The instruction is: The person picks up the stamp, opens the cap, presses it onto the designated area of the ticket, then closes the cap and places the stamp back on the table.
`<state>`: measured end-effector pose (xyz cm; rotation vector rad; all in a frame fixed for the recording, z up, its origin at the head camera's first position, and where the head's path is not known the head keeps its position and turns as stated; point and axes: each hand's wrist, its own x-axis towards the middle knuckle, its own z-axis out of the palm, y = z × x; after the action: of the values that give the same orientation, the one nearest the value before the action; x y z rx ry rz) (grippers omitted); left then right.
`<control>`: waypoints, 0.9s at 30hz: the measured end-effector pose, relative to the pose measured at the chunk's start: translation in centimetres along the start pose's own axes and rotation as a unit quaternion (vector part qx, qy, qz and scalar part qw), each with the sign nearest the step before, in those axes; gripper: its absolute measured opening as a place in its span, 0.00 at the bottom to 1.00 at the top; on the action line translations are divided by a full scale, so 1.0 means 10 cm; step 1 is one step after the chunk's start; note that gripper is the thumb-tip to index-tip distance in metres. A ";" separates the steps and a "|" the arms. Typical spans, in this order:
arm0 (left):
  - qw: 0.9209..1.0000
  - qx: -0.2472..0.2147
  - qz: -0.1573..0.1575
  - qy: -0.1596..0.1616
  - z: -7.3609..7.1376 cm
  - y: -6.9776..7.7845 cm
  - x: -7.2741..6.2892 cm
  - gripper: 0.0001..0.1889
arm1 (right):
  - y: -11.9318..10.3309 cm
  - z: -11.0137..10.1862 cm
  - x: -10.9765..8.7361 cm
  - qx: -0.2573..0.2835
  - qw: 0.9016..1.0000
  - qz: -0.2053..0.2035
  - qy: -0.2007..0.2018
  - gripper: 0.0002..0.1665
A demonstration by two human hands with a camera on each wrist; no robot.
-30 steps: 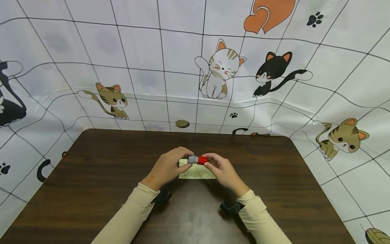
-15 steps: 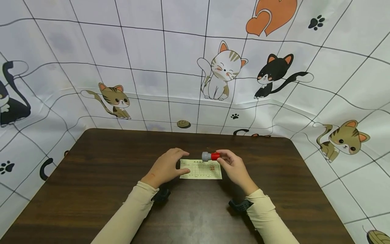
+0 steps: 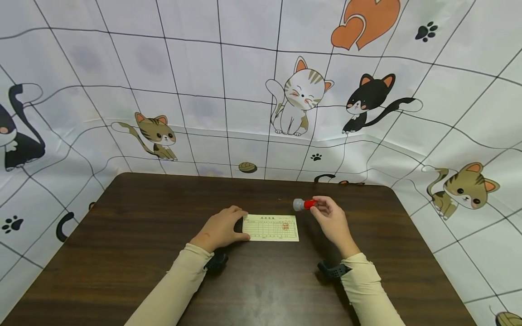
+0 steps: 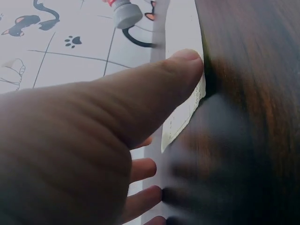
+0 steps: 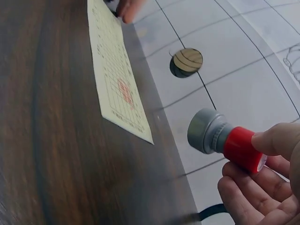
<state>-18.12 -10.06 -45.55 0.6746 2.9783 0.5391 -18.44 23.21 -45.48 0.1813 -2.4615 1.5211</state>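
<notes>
My right hand (image 3: 332, 222) holds a stamp with a red body (image 3: 309, 204) and a grey cap (image 3: 299, 205) between thumb and fingers, above the table right of a pale yellow receipt slip (image 3: 271, 227). In the right wrist view the stamp (image 5: 241, 149) lies tilted, its grey end toward the slip. A red stamped mark (image 5: 125, 91) shows on the slip's printed grid. My left hand (image 3: 220, 229) is at the slip's left edge, fingers near the upper corner and thumb (image 4: 159, 82) by the lower one. Whether it presses the paper is hard to tell.
A dark wooden table (image 3: 134, 253) bears the slip near its middle. Behind and beside it hangs a white sheet (image 3: 195, 113) with printed cats and grid lines. Dark bands (image 3: 334, 270) circle both wrists.
Both hands were on the stamp over the slip. The left hand let go of the grey end and lowered to the slip's left edge, while the right hand carried the stamp rightward.
</notes>
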 end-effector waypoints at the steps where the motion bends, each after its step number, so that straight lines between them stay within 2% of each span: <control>1: 1.000 0.002 -0.001 -0.003 0.00 0.00 0.00 0.40 | 0.01 -0.02 0.01 -0.001 1.000 0.001 0.008 0.21; 7: 1.000 0.018 0.004 -0.011 0.01 0.01 0.00 0.38 | 0.07 -0.07 0.04 -0.012 0.999 -0.013 0.044 0.19; 12: 1.000 0.012 0.002 -0.018 0.00 0.01 -0.01 0.37 | 0.11 -0.09 0.06 -0.048 0.996 -0.047 0.065 0.17; 19: 1.000 0.007 -0.007 -0.022 -0.01 0.00 -0.01 0.37 | 0.11 -0.12 0.08 -0.150 0.976 -0.131 0.094 0.16; 23: 1.000 0.006 -0.010 -0.020 0.00 0.00 0.00 0.37 | 0.11 -0.10 0.06 -0.187 0.969 -0.137 0.084 0.16; 27: 1.000 0.001 -0.010 -0.018 0.01 0.01 -0.01 0.37 | 0.11 -0.10 0.04 -0.207 0.969 -0.115 0.069 0.16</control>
<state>-17.98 -9.94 -45.65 0.6475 2.9491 0.5171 -18.96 24.58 -45.87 0.2617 -2.4783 0.8732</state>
